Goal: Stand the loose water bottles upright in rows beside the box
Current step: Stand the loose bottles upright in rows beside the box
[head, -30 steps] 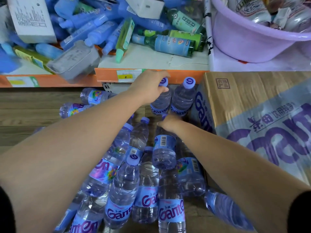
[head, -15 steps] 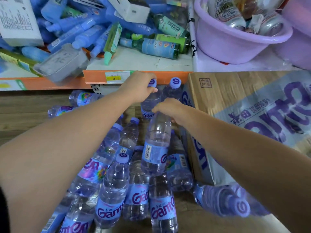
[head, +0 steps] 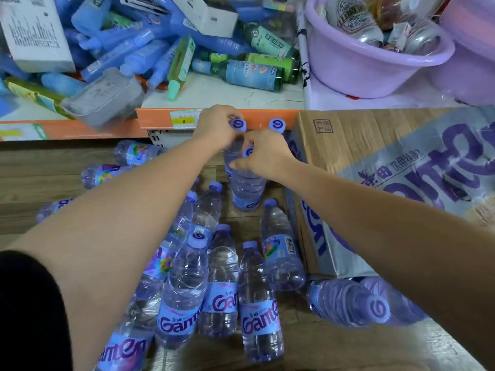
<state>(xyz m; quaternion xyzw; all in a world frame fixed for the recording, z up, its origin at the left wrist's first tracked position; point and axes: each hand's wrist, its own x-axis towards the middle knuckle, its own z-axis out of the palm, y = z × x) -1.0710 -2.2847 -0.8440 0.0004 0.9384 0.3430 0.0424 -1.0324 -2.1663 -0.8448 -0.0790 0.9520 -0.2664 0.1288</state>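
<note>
Several clear water bottles with purple caps and Ganten labels (head: 222, 279) lie loose on the wooden floor. A cardboard box (head: 375, 162) stands to their right. Beside its far left corner, two bottles stand upright; my left hand (head: 217, 127) grips the cap and neck of one (head: 237, 123), and the cap of the other (head: 277, 124) shows next to the box. My right hand (head: 263, 153) holds a third bottle (head: 246, 188) by its neck, nearly upright just in front of them.
An orange-edged low shelf (head: 160, 119) behind holds piled blue bottles, boxes and green bottles. A purple basin (head: 375, 62) with cans sits on the shelf at right. More bottles (head: 131, 153) lie on the floor at left, one (head: 351, 303) in front of the box.
My right hand has lifted its bottle from lying to nearly upright and carried it forward toward the two standing bottles. My left hand has stayed on the far bottle's cap.
</note>
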